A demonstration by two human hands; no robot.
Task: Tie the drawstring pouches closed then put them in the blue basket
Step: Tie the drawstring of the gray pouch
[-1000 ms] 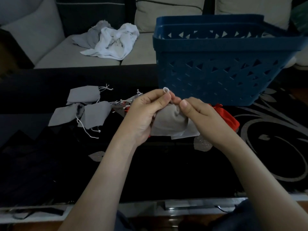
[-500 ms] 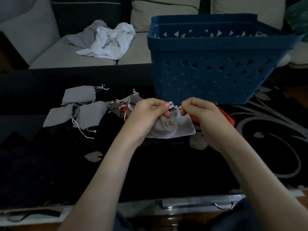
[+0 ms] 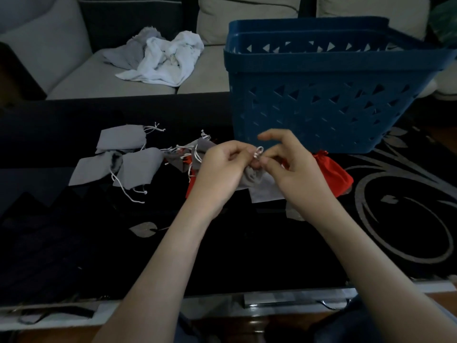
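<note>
On black glossy table [image 3: 247, 246], far left: three flat grey fabric pouches [image 3: 138, 169] lying loose, white cords trailing. Behind, crumpled white cloth [image 3: 170, 63] on grey sofa [image 3: 81, 80]. Centre now: left hand [image 3: 222, 169], grip clenched round gathered neck of grey drawstring pouch [image 3: 252, 179]. White drawstring loop [image 3: 258, 152] stands up between hands. Right hand [image 3: 294, 172], grip pinching that loop, index finger lifted. Red fabric pouch [image 3: 332, 172] beside right wrist, just below blue plastic basket [image 3: 321, 110], upright on table.

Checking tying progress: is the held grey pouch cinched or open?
Cinched: the neck of the grey pouch is bunched in the left hand; the right hand pinches its white cord loop. Knot finished: cannot tell.
</note>
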